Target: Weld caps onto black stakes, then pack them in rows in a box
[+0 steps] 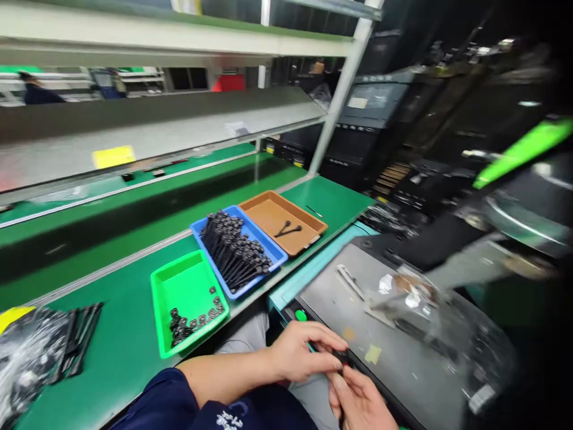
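Observation:
My left hand (pixel 304 353) and my right hand (pixel 360 399) meet at the front edge of a grey machine top. Between their fingertips is a small black part (pixel 342 356), mostly covered by the fingers, so its full shape does not show. Both hands are closed on it, thumbs and fingers pinched. To the left, a green tray (pixel 157 298) contains small black square pieces (pixel 181 329). Beside it, a blue tray (pixel 278 255) is heaped with black rod-like parts with knobbed heads (pixel 235 248). Two similar black rods (pixel 287 229) lie in a brown tray (pixel 264 209).
On the grey machine top (pixel 331 298) lie clear plastic bags (pixel 412 298) and a pale metal strip (pixel 351 282). A green button (pixel 301 315) sits at its corner. More black rods (pixel 80 340) stick out of a plastic bag (pixel 31 352) at left. A shelf (pixel 179 119) overhangs the green bench.

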### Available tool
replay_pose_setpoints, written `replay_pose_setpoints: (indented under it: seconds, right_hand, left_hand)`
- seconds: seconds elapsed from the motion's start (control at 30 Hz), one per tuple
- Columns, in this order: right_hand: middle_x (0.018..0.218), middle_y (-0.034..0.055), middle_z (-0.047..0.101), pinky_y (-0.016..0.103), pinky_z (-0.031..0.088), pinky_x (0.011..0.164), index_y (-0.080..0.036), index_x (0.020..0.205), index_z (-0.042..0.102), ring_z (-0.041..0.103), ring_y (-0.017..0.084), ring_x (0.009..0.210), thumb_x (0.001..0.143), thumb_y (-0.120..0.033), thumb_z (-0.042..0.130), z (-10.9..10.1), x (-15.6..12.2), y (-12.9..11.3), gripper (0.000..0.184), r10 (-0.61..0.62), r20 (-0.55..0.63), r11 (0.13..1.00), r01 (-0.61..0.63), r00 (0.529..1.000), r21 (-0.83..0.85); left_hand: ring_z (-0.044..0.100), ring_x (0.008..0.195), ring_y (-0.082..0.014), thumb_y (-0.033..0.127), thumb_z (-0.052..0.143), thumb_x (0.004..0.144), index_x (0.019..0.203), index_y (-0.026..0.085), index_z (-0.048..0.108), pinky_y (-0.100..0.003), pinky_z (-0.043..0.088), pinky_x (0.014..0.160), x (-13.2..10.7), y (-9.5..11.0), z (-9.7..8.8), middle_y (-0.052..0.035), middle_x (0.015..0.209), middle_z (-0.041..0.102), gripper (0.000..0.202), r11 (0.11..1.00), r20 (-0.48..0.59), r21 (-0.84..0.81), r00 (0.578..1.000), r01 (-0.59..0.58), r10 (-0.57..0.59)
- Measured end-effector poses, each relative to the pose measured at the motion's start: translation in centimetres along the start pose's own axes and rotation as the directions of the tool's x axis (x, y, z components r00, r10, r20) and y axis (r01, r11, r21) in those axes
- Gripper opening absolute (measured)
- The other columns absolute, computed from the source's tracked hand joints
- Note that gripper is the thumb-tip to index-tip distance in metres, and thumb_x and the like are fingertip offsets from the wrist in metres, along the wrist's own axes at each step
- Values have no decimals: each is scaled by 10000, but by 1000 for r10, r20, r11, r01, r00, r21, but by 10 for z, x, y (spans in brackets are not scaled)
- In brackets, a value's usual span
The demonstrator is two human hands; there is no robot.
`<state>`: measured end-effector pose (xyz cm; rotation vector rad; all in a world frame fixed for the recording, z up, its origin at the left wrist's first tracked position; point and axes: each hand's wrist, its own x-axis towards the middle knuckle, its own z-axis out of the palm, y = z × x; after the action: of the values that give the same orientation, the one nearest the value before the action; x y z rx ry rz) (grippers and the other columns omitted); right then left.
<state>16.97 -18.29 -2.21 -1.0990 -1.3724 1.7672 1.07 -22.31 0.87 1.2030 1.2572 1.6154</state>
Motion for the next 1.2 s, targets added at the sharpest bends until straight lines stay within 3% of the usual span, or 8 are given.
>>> replay_pose_setpoints:
  seconds: [0.1,0.23,0.4,0.5,0.6,0.8,1.0,1.2]
  right_hand:
    - [625,4,608,255,473,488,-188,946,659,556,147,523,736,-560,822,9,-3,-17,457,-33,35,996,31,999,81]
    - [850,45,666,280,502,535,-215,1254,626,602,161,615,848,-581,711,7,6,-23,553,-108,45,962,93,993,256]
    - [889,58,707,314,529,700,-192,1126,708,637,181,737,849,-557,719,-17,20,-18,458,-146,-11,972,146,989,185]
    - [937,81,735,344,522,795,-180,1079,706,644,193,803,787,-574,760,-35,38,-20,494,-136,-173,969,167,976,180]
    - [954,91,739,325,510,735,-168,1113,691,625,178,753,739,-562,781,-52,66,-24,551,-116,-296,972,170,948,161]
    - [947,59,720,278,484,649,-183,1152,690,620,184,798,713,-423,770,-63,128,-30,506,-120,-306,974,172,944,149]
    - [1015,58,700,296,524,693,-203,1196,668,628,203,889,748,-353,728,-54,172,-28,476,-235,-234,955,269,944,126]
    - [939,54,679,302,529,691,-188,1283,615,617,185,785,799,-349,685,-62,195,-35,515,-414,-318,896,443,853,23]
  left_hand:
    - [696,1009,-229,413,734,828,1005,164,779,-352,562,881,4,3,3,-140,1085,752,308,997,3,77,1000,-9,8]
    - [665,1095,-240,352,686,874,1015,194,766,-413,524,988,13,-4,7,-136,1223,693,227,983,92,182,996,4,-21]
    - [591,1234,-262,380,678,875,1075,213,740,-442,468,1071,26,-18,13,-130,1347,609,268,957,239,289,968,0,-72]
    - [563,1269,-275,424,689,849,1121,183,689,-418,487,1033,51,-24,10,-154,1366,597,364,962,147,267,985,51,-93]
    - [579,1249,-283,463,691,821,1114,169,637,-420,490,1014,89,-28,6,-173,1379,587,419,979,-7,163,993,120,-121]
    - [578,1242,-281,475,798,716,1167,222,614,-435,462,1027,152,-29,9,-131,1365,582,549,979,107,7,973,205,-205]
    - [664,1041,-227,475,854,645,1076,179,664,-377,503,916,186,-23,22,-122,1230,655,556,924,176,-156,930,350,-322]
    - [612,694,-116,391,915,509,916,119,688,-288,493,707,214,-30,44,-60,899,694,540,957,16,-175,973,231,-232]
